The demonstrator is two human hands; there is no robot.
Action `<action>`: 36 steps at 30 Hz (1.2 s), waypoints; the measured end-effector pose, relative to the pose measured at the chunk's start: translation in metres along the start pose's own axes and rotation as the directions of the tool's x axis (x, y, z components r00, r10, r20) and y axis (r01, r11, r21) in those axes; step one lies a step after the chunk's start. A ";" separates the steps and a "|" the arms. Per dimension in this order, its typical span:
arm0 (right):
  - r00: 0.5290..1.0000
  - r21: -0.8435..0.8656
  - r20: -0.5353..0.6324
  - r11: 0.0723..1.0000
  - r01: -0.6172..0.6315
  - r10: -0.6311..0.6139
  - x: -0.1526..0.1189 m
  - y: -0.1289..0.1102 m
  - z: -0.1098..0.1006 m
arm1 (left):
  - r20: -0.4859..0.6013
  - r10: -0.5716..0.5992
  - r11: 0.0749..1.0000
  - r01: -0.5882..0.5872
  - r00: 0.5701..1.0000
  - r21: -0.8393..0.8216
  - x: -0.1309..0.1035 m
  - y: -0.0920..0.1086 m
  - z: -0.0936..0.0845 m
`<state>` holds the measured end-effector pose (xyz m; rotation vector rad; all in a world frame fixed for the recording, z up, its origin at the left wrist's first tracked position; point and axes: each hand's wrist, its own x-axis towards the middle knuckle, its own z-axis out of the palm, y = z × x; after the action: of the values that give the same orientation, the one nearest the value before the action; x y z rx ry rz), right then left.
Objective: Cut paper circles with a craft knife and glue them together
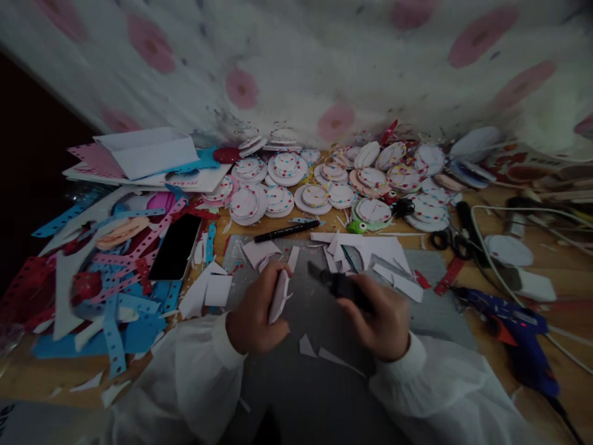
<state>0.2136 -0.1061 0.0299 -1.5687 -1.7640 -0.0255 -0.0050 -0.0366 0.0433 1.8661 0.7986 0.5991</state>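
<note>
Above the grey cutting mat [435, 309], my left hand [259, 315] is closed around a small white piece [279, 296], seen nearly edge-on, with ragged bits on its edge. My right hand [382, 315] grips a dark utility knife [345, 287] whose tip points left toward that piece. The blade end is blurred, and a gap separates it from the white piece. White offcuts [340, 361] lie on the mat below and between my hands. Beyond them are a black marker [287, 230] and a larger cut white sheet [370, 247].
Several layered white discs with coloured dots [285, 170] crowd the back. Coloured strips [111, 327] and a phone [175, 247] lie at left. On the right are scissors [451, 242], a blue glue gun [514, 321] and its looping cord. A white box [148, 151] stands at back left.
</note>
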 end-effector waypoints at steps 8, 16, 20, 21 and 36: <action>0.974 0.132 0.147 0.979 0.156 -0.174 -0.003 -0.027 0.006 | -0.034 0.138 0.979 -0.131 0.990 0.154 0.005 0.001 0.003; 0.972 0.129 0.135 0.976 0.177 -0.194 -0.003 -0.024 0.007 | -0.020 0.122 0.986 -0.119 0.992 0.118 0.002 -0.005 0.003; 0.998 0.031 0.054 0.999 0.023 -0.025 -0.001 -0.010 0.009 | -0.011 0.143 0.989 -0.142 0.990 0.031 -0.001 -0.002 0.001; 0.999 -0.026 0.010 0.999 -0.040 0.041 0.000 -0.004 0.009 | -0.012 0.146 0.989 -0.146 0.989 0.028 -0.001 -0.001 0.000; 0.951 0.153 0.162 0.959 0.241 -0.264 -0.002 -0.018 0.008 | -0.025 0.143 0.981 -0.139 0.989 0.139 0.003 0.003 0.007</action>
<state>0.1943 -0.1079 0.0311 -1.2757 -2.0571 0.1101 0.0027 -0.0396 0.0431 2.0555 0.7503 0.6825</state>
